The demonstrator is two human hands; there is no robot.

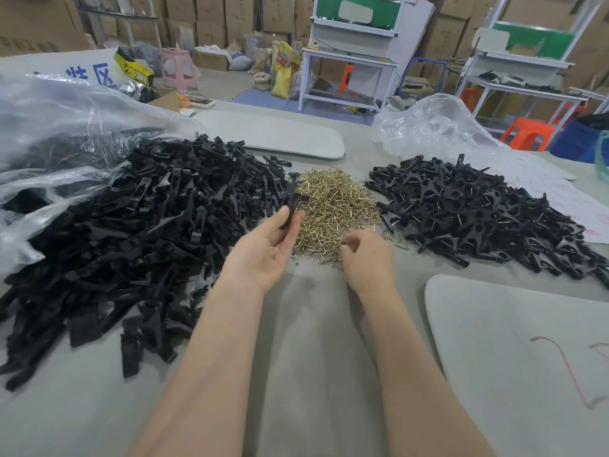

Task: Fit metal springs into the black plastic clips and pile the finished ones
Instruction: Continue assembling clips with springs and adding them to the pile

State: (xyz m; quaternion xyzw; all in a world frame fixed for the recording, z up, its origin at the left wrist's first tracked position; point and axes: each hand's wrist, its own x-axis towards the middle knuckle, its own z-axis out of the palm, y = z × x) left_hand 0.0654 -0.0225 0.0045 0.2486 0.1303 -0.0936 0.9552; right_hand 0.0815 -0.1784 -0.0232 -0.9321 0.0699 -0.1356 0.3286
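Both bare forearms enter from the bottom edge and converge toward centre frame. Left hand [263,249] is palm up, wrist rotated outward, fingers extended forward. Its thumb and fingertips pinch a black clip [292,201], which stands up above the fingers. Right hand [367,257] sits lower and to the right of it, back of hand toward the camera, wrist bent slightly down. Fingers curled inward, tips bunched near the thumb at the hand's left side. Unclear if it holds anything. Hands are close but not touching.
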